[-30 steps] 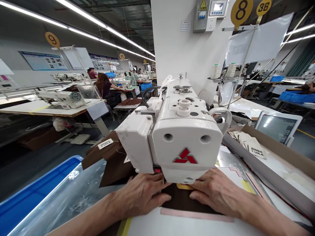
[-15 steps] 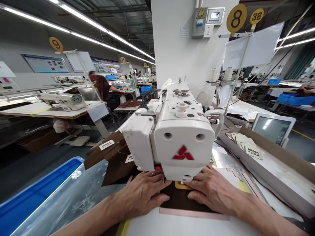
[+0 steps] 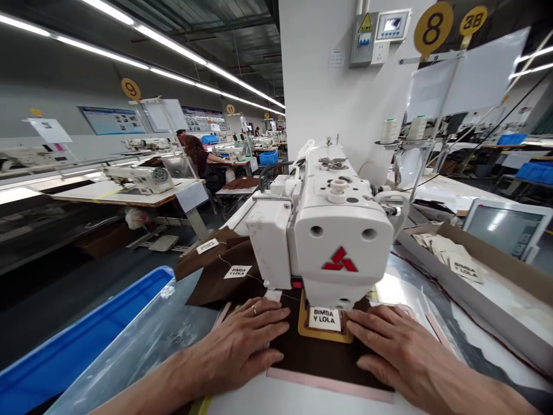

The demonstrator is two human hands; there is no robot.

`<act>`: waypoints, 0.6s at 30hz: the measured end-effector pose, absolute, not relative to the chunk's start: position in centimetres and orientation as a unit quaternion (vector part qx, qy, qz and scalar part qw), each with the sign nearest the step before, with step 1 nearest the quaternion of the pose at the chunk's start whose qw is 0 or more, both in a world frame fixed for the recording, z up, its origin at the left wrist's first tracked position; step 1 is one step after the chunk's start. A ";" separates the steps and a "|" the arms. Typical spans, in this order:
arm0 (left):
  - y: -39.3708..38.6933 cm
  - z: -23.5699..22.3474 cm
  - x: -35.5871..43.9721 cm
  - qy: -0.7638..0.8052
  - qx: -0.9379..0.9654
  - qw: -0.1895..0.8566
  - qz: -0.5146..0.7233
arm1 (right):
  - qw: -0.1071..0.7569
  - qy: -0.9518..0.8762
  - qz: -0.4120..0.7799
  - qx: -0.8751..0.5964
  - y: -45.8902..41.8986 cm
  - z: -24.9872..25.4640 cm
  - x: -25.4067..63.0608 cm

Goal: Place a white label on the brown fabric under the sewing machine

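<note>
A white sewing machine (image 3: 339,230) with a red logo stands right in front of me. Under its head lies a dark brown fabric piece (image 3: 317,357) with a white brand label (image 3: 324,318) set inside a yellow frame (image 3: 302,328). My left hand (image 3: 242,343) lies flat on the fabric to the left of the label, fingers stretched out, a ring on one finger. My right hand (image 3: 395,346) lies flat on the fabric to the right of the label. Neither hand grips anything.
Sewn brown pieces with labels (image 3: 220,268) are piled behind the machine's left side. A blue bin (image 3: 82,340) sits at the left, a cardboard tray of loose labels (image 3: 458,262) and a screen (image 3: 505,227) at the right. Another person (image 3: 201,158) sits at a far table.
The fabric and yellow frame have come out toward me from under the machine head, so the white label now shows. Both hands have slid slightly toward me and apart.
</note>
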State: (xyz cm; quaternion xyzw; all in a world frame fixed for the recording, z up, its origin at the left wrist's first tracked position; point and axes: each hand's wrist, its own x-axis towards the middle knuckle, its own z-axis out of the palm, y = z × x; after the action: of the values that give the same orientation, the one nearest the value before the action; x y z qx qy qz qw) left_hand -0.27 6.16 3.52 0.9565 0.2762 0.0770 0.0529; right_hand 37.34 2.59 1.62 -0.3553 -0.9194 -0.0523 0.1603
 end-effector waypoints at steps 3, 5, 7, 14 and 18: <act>5.3 3.4 -1.5 0.289 0.952 0.059 0.081 | 0.165 -0.931 -0.094 -0.312 2.0 1.7 36.7; 5.2 3.4 -1.6 0.299 0.949 0.066 0.078 | 0.165 -0.936 -0.105 -0.294 2.1 2.1 36.0; 5.3 3.6 -1.1 0.293 0.950 0.066 0.087 | 0.171 -0.937 -0.104 -0.286 2.3 2.5 35.3; 6.4 4.3 3.1 0.226 0.956 0.110 0.151 | 0.201 -0.934 -0.063 -0.290 3.0 2.1 34.3; 6.4 4.3 4.6 0.225 0.955 0.118 0.152 | 0.198 -0.932 -0.053 -0.298 3.0 1.8 34.4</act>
State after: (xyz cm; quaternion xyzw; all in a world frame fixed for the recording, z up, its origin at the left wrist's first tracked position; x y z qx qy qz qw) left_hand 4.55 6.37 4.34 0.9552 0.2247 0.1523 0.1181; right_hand 34.42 3.01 1.79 -0.2977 -0.9324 -0.0526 0.1981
